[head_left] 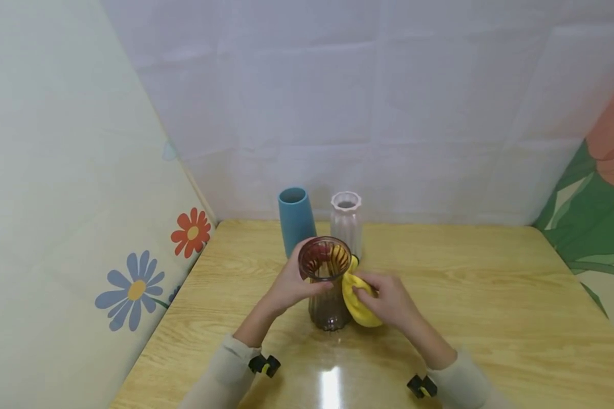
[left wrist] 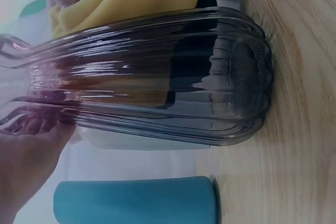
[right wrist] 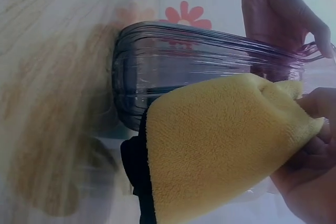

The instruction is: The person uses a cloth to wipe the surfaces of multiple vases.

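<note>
A ribbed, see-through vase [head_left: 330, 311] with a purplish-brown tint stands roughly upright at the table's middle, its flared mouth facing up. My left hand [head_left: 293, 286] grips it around the neck, thumb across the near side. Bunched in the fingers of my right hand [head_left: 390, 300] is a yellow cleaning cloth [head_left: 359, 307] with a dark edge, lying along the vase's right side. From the right wrist view, the fuzzy cloth [right wrist: 220, 140] covers part of the glass. Whether the vase's base [left wrist: 247, 72] touches the table cannot be told.
Behind the glass vase stand a blue vase [head_left: 295, 218] on the left and a pale pink fluted vase [head_left: 349, 227] on the right. The wood-grain table [head_left: 481, 284] meets a white sheet [head_left: 414, 113] at the back and flower-printed sheets at both sides.
</note>
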### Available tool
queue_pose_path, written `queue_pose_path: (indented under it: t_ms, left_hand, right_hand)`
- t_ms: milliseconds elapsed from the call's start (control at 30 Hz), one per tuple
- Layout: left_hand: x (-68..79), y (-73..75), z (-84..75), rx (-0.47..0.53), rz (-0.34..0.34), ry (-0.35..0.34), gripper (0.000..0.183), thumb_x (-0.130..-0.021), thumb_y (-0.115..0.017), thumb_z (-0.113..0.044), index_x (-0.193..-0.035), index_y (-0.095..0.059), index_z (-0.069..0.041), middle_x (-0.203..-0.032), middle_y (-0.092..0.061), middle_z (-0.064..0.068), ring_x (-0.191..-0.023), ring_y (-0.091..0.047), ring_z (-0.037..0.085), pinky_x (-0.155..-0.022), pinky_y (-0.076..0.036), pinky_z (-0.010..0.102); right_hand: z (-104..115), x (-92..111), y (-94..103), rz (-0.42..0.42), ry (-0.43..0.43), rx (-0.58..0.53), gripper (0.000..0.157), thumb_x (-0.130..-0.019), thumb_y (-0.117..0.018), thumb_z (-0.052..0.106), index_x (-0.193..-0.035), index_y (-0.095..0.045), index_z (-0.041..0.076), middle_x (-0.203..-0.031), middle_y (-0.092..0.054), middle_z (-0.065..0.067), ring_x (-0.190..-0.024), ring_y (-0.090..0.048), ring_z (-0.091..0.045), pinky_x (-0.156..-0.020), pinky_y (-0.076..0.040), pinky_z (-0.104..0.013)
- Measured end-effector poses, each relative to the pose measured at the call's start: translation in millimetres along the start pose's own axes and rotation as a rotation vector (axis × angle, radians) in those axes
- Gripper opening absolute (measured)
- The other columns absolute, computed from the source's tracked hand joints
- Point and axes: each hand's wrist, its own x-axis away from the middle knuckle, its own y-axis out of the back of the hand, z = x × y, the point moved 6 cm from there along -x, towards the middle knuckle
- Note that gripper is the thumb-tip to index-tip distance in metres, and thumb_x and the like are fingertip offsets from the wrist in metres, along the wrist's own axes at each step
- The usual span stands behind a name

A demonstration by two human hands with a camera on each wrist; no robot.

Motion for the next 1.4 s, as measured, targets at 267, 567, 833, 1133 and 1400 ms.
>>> queue_pose_path:
  t_ms: [267, 567, 833, 1133, 1400]
  left_hand:
    - [-5.0, 2.9, 4.2, 0.07, 0.087, -0.021, 0.098, -0.078, -0.088, -0.02, -0.154, -0.027, -0.007, -0.148, -0.044, 0.019, -0.133, -0.048, 0.035, -0.111, -0.04, 0.058]
    - [-9.4, 5.5, 8.5, 0.099, 0.168, -0.037, 0.1, -0.079, -0.089, -0.033, -0.154, -0.027, -0.008, -0.149, -0.043, 0.019, -0.134, -0.048, 0.028, -0.112, -0.043, 0.047]
    - [-12.6, 6.7, 10.0, 0.114, 0.205, -0.029, 0.106, -0.076, -0.089, -0.042, -0.154, -0.026, -0.007, -0.148, -0.043, 0.021, -0.133, -0.048, 0.025, -0.113, -0.04, 0.049]
    - [-13.5, 9.3, 9.4, 0.116, 0.228, -0.035, 0.106, -0.075, -0.089, -0.046, -0.152, -0.029, -0.005, -0.147, -0.045, 0.021, -0.133, -0.048, 0.024, -0.113, -0.039, 0.048]
    - [-15.5, 8.7, 11.1, 0.131, 0.253, -0.039, 0.111, -0.075, -0.089, -0.047, -0.153, -0.026, 0.001, -0.147, -0.042, 0.028, -0.132, -0.049, 0.022, -0.112, -0.041, 0.045]
  right_hand:
    - [-6, 10, -5.6, 0.002, -0.024, 0.06, 0.025, -0.083, -0.074, 0.002, -0.108, -0.077, 0.003, -0.099, -0.077, -0.012, -0.075, -0.065, -0.009, -0.066, -0.056, -0.024]
    - [-13, 18, -13.5, 0.072, -0.094, 0.066, 0.023, -0.084, -0.072, 0.002, -0.106, -0.078, 0.004, -0.093, -0.077, -0.011, -0.066, -0.056, -0.003, -0.058, -0.05, -0.02]
    - [-22, 25, -19.9, 0.137, -0.121, 0.072, 0.022, -0.084, -0.071, 0.002, -0.105, -0.078, 0.004, -0.088, -0.075, -0.007, -0.061, -0.05, 0.001, -0.053, -0.046, -0.019]
    - [-24, 28, -22.8, 0.204, -0.105, 0.069, 0.022, -0.087, -0.067, 0.002, -0.107, -0.077, 0.003, -0.078, -0.071, -0.002, -0.052, -0.041, 0.004, -0.046, -0.039, -0.018]
    - [-28, 31, -24.9, 0.271, -0.147, 0.114, 0.017, -0.089, -0.069, 0.006, -0.103, -0.078, 0.007, -0.075, -0.068, 0.005, -0.052, -0.041, 0.003, -0.05, -0.04, -0.019]
